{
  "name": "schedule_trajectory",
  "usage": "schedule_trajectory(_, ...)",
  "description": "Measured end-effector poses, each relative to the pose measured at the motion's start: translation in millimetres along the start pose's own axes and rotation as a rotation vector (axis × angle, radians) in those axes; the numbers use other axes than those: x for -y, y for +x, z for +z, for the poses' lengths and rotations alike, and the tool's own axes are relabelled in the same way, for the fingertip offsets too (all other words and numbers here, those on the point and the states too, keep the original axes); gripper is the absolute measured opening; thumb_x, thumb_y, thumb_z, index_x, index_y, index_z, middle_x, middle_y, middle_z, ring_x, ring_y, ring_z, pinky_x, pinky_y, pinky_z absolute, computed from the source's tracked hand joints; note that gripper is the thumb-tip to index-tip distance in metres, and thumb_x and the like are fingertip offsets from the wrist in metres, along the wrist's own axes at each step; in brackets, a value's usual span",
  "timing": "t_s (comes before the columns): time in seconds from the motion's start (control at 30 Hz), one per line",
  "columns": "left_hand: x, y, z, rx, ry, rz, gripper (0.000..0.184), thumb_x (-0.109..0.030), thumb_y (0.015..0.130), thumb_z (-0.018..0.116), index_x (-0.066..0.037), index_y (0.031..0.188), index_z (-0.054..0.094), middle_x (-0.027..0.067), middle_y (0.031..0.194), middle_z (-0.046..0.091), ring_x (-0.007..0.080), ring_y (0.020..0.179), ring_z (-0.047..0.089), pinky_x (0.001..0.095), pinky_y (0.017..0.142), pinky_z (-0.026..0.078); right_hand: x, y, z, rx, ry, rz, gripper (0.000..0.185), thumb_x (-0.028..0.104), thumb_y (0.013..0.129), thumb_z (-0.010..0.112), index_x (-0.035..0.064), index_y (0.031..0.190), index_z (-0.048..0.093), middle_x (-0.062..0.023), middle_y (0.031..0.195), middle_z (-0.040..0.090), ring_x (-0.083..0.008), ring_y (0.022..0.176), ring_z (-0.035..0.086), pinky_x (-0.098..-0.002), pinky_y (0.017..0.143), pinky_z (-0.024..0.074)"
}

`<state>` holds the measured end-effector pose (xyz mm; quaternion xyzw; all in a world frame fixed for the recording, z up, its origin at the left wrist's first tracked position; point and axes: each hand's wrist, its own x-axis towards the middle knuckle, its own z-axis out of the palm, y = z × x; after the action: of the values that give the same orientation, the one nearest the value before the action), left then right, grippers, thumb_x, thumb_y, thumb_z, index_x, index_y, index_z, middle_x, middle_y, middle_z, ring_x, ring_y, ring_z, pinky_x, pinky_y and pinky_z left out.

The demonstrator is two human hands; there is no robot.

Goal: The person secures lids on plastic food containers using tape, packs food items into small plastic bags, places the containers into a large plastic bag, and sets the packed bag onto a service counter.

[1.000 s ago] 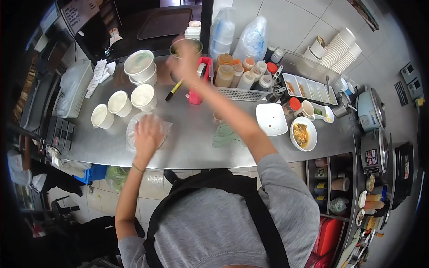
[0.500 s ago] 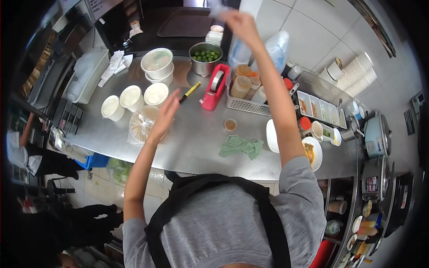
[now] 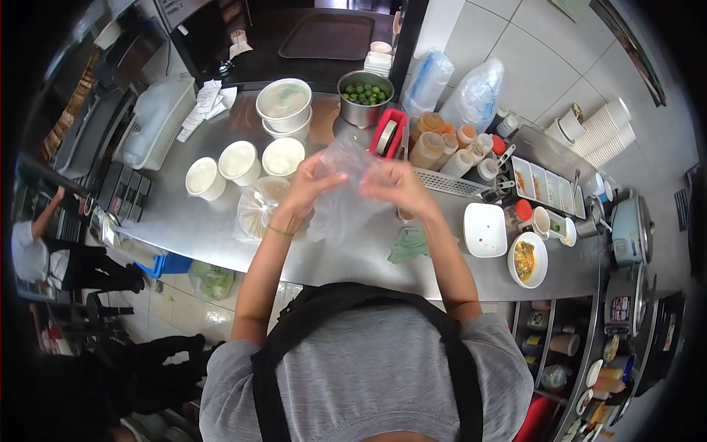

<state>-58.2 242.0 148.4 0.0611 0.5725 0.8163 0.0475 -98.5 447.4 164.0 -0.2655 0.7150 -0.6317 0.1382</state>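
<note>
A clear plastic bag (image 3: 340,210) hangs over the middle of the steel counter, held at its upper edge between both hands. My left hand (image 3: 313,190) pinches its left side. On the other side my right hand (image 3: 401,188) has its fingers closed on the bag too, slightly blurred. Left of my left hand sits a tied clear bag of light brown food (image 3: 258,210). Just behind the hands stands a red tape dispenser (image 3: 398,121), partly covered by the bag. A green cloth (image 3: 407,246) lies under my right forearm. The small sauce cup beside it is mostly hidden.
White lidded tubs (image 3: 239,163) stand at the left, with stacked larger tubs (image 3: 284,103) behind. A pot of green limes (image 3: 366,96) is at the back. Sauce bottles (image 3: 427,151), a square white dish (image 3: 485,234) and a food bowl (image 3: 541,269) occupy the right. Other people are at far left.
My right hand has come down from the upper back, bringing the plastic bag over the counter. My left hand has moved right and taken hold of it. The view has shifted slightly.
</note>
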Motion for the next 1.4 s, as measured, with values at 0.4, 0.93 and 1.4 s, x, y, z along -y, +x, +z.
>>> schedule_trajectory(0.4,1,-34,-34,0.418,0.166,-0.074,0.013,-0.007,0.081,0.061,-0.006,0.094,0.061,-0.0044,0.078,0.057,0.0060,0.070,0.052,0.0176,0.065,0.042,-35,-32,52,0.079,0.838,0.388,0.021,0.020,0.084,0.062,0.0007,0.077,0.063,-0.0023,0.069,0.060,-0.0121,0.072,0.058,-0.0260,0.067,0.0453)
schedule_trajectory(0.93,28,-60,-36,0.638,0.212,0.030,0.040,-0.031,0.091,0.045,-0.002,0.069,0.063,0.0069,0.085,0.059,0.0207,0.085,0.054,0.0321,0.091,0.033,-24,-77,8,0.445,0.368,0.281,0.023,0.022,0.090,0.054,0.0001,0.089,0.061,-0.0025,0.082,0.061,-0.0072,0.071,0.050,-0.0222,0.064,0.0400)
schedule_trajectory(1.4,104,-36,-40,0.253,1.181,0.073,0.035,-0.002,0.063,0.061,0.000,0.098,0.061,0.0245,0.108,0.056,0.0359,0.099,0.057,0.0408,0.089,0.043,-152,-65,-2,-0.755,-0.802,0.497,0.013,0.016,0.064,0.074,0.0102,0.075,0.071,-0.0085,0.109,0.058,-0.0300,0.105,0.049,-0.0426,0.087,0.0400)
